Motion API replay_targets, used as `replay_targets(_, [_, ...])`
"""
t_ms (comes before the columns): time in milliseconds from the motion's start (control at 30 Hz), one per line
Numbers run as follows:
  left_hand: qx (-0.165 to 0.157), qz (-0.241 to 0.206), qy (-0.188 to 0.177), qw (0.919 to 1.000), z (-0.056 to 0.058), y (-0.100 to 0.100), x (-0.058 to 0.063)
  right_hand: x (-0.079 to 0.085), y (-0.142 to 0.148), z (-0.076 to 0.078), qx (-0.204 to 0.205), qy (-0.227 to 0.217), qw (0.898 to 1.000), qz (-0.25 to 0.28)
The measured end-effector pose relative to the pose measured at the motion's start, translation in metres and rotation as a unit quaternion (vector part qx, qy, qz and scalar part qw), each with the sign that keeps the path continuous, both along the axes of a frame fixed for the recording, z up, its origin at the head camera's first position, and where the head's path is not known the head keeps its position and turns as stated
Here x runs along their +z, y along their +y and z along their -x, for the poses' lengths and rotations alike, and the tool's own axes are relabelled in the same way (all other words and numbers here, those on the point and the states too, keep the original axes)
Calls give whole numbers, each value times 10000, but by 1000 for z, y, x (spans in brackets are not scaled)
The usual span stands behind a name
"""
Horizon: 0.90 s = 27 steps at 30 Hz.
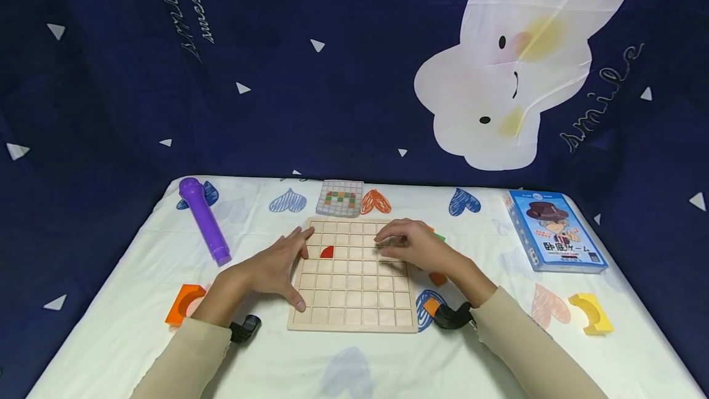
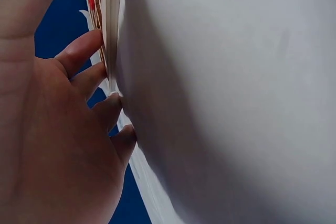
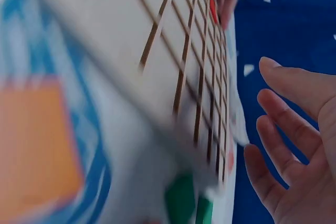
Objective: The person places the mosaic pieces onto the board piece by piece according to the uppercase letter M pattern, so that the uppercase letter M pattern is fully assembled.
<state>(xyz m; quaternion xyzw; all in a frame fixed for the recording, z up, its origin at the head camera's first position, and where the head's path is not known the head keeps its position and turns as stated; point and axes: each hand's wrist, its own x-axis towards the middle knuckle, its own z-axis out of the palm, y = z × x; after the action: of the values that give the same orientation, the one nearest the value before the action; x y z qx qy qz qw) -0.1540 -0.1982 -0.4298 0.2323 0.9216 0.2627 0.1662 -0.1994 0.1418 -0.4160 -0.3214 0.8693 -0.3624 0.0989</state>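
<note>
A wooden grid board (image 1: 354, 297) lies flat on the table, with one red quarter-circle piece (image 1: 327, 252) in a cell at its upper left. My left hand (image 1: 271, 271) rests along the board's left edge, thumb and fingers spread; in the left wrist view its fingertips (image 2: 126, 135) touch around that edge. Over the upper right cells hovers my right hand (image 1: 421, 245), fingers loosely bent. In the right wrist view nothing shows between its fingertips (image 3: 270, 62). Green pieces (image 3: 181, 198) lie beside the board, partly hidden by that hand in the head view.
Behind the board lies a pattern card (image 1: 340, 199). A purple microphone-shaped stick (image 1: 205, 221) and an orange arch block (image 1: 183, 305) are at the left. To the right are an orange square piece (image 1: 431, 306), a blue game box (image 1: 556, 233) and a yellow arch block (image 1: 592, 313).
</note>
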Motion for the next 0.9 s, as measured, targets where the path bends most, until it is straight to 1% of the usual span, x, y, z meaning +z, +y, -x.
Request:
replay_targets(167, [-19,-30,34,10000,0,0,0,-1,31,-4,-504,-42,9987,-100])
replay_targets(367, [15,-21,-4,10000,0,0,0,-2,59,-3,-872,-23,9961,-118])
replay_targets(567, [43,-20,-18,10000,0,1,-1,-11,74,4,-986,-33,9950,-154])
replay_targets(800, [89,-25,-41,9999,0,1,1,-19,75,12,-1004,107,9945,-266])
replay_targets(900, [95,-17,-44,9999,0,1,1,-24,75,15,-1017,76,9944,-270])
